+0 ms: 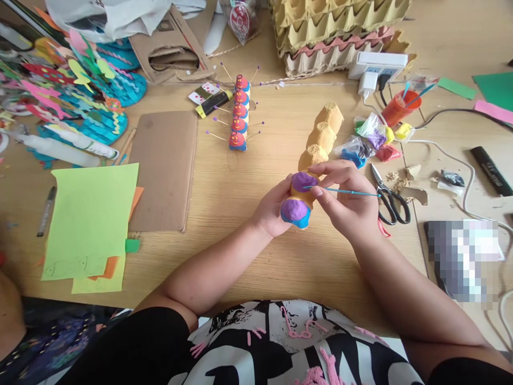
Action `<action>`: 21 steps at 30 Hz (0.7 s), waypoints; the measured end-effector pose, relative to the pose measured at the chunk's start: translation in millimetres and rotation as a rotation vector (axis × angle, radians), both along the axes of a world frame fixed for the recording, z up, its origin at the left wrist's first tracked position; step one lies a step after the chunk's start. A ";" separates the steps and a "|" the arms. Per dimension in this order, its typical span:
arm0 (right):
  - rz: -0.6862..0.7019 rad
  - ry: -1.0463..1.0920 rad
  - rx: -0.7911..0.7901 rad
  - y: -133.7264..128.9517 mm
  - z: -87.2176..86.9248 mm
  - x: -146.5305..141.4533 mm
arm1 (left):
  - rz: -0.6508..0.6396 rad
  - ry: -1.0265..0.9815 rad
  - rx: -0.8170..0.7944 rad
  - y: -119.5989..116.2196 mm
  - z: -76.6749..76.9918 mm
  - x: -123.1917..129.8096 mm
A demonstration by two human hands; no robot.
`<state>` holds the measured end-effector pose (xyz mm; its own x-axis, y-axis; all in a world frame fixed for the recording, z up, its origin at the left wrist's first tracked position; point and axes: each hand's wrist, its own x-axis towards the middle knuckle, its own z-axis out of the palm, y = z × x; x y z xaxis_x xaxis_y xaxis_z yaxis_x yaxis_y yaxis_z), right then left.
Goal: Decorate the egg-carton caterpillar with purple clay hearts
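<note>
My left hand is closed around the near end of an orange-yellow egg-carton strip that points away from me. Purple clay caps its two nearest bumps, with blue clay around the base of the front one. Pinched in my right hand is a thin blue stick, its tip against the purple on the second bump. Farther left stands a finished-looking egg-carton caterpillar in blue and red, with purple-tipped sticks at its sides.
Bagged clay, a red cup and scissors lie to the right. Egg cartons are stacked at the back, beside a power strip. On the left are cardboard, green paper and glue bottles.
</note>
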<state>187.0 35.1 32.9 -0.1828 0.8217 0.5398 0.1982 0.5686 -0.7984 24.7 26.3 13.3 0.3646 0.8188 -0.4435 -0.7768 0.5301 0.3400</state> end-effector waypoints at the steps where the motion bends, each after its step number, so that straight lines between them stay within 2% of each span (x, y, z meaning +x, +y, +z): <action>1: 0.006 -0.004 0.015 1.0 -1.2 0.5 | -0.003 0.003 0.014 -0.6 -1.5 0.0; 11: -0.023 0.093 -0.003 -0.8 -7.4 -3.2 | -0.032 -0.008 0.107 -5.7 -4.9 1.5; 17: -0.049 0.112 -0.021 -4.0 -4.9 -5.0 | -0.060 -0.021 0.047 -5.6 -1.2 2.1; 21: -0.054 0.117 -0.013 -3.7 -4.6 -4.2 | -0.070 -0.034 0.079 -6.3 -0.4 2.4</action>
<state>182.8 31.4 28.2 -0.0748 0.8356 0.5442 0.1335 0.5492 -0.8250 27.1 20.0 12.8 0.4359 0.8227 -0.3650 -0.7504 0.5561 0.3572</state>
